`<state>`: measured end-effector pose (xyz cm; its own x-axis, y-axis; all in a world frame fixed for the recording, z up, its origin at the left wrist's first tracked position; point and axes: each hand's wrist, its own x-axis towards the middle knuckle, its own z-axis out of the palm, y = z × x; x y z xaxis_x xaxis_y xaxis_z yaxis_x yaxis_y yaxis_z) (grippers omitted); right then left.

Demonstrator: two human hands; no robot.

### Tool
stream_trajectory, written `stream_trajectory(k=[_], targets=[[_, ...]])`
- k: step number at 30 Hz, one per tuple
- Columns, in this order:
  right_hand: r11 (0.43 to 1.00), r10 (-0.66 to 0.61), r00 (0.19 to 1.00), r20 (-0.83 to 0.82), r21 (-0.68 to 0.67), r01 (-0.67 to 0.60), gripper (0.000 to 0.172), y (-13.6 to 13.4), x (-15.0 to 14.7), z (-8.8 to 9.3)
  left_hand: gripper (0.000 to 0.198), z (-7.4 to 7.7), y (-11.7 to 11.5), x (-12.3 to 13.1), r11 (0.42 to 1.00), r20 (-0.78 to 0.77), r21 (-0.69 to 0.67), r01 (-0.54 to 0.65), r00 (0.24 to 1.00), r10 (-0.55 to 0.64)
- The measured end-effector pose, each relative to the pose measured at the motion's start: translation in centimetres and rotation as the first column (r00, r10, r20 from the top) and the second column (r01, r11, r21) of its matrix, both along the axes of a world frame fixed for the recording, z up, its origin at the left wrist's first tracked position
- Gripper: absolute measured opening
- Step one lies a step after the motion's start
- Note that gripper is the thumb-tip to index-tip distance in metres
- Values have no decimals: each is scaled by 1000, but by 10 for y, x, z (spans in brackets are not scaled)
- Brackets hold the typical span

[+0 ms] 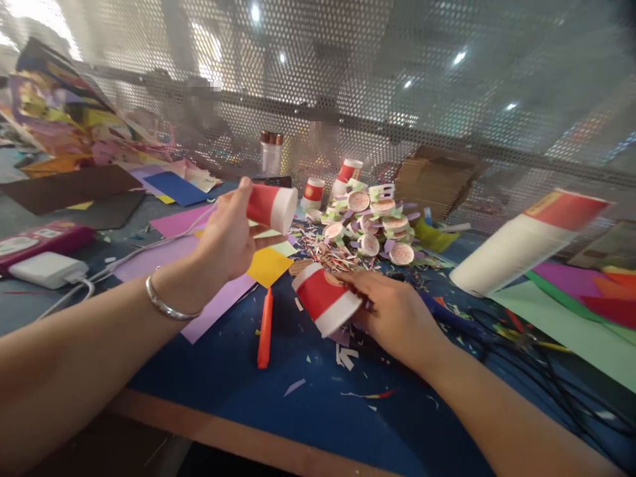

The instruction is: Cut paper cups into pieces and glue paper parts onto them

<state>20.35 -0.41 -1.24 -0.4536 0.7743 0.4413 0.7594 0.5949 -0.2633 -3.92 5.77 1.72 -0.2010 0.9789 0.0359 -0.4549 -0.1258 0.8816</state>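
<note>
My left hand (231,232) is closed around a red and white paper cup (272,208), which lies sideways in the air with its white end to the right. Lower down, my right hand (392,311) grips a second red and white paper cup (325,299), tilted just above the table. Its thumb and fingers are at the cup's right side. Between the two arms, an orange-red marker-like stick (265,328) lies on the blue table (213,391). Beyond the right hand is a heap of small cut-paper pieces with round printed discs (368,245).
A tall stack of paper cups (527,245) leans at the right, by coloured paper sheets and black cables (536,377). Two more cups (313,192) stand behind the heap. At the left are a power strip (47,242), a white charger (48,269) and coloured paper. Perforated metal closes the back.
</note>
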Motion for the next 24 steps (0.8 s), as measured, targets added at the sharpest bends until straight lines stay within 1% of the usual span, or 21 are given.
stream_trajectory(k=[2,4,6,8,12,14,17,19,21,22,24], targets=[[999,-19,1000,7,-29,19,29,1,5,3,43,-6,-3,6,999,-65,12,31,997,-30],[996,-43,999,-9,-75,43,29,0,10,9,43,-8,-6,9,998,-95,32,55,994,-52],[991,-60,997,-39,-122,55,26,-1,12,13,39,-7,-9,10,996,-113,45,79,991,-73],[988,-87,992,-87,-138,75,23,-1,10,15,34,-4,-12,12,993,-126,48,104,987,-98],[985,-143,979,-149,-116,126,25,3,0,10,33,2,-18,15,991,-97,77,114,990,-106],[986,-139,978,-153,-108,123,24,5,-5,5,31,5,-21,16,987,-60,105,120,992,-114],[989,-120,980,-158,-101,105,22,9,-10,-2,25,8,-27,16,973,-38,129,193,981,-189],[992,-117,977,-176,-75,106,21,10,-11,-6,26,8,-30,16,955,-94,93,283,957,-275],[993,-113,972,-204,-34,109,22,11,-10,-7,31,8,-30,14,932,-160,18,363,921,-355],[994,-110,970,-218,-12,110,23,10,-10,-7,32,8,-29,13,926,-175,-16,376,911,-373],[993,-101,966,-240,35,113,24,9,-9,-5,33,9,-24,9,938,-164,-57,341,924,-346]])
